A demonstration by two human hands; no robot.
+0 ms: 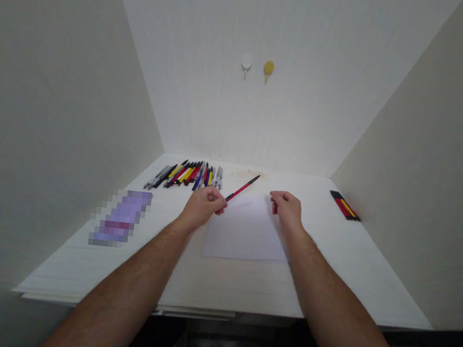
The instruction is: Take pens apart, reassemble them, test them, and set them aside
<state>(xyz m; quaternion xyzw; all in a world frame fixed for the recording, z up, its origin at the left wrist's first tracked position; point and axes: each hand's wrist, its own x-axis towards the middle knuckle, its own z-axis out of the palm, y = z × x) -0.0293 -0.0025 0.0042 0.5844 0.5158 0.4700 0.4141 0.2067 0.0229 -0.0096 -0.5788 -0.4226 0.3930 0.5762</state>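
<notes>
My left hand [203, 208] pinches one end of a red pen [243, 188] with thumb and fingers. The pen slants up and to the right, its black end pointing away from me. Under and between my hands lies a white sheet of paper [246, 237]. My right hand [288, 208] is at the paper's upper right, apart from the pen. Its fingers are curled with the thumb close against them; whether something small is in them does not show.
A row of many-coloured pens [190, 174] lies at the back left of the white table [236, 290]. A smaller group of red, yellow and black pens [344, 206] lies near the right wall. A blurred purple item [124, 215] is at left. Two hooks [268, 67] hang on the back wall.
</notes>
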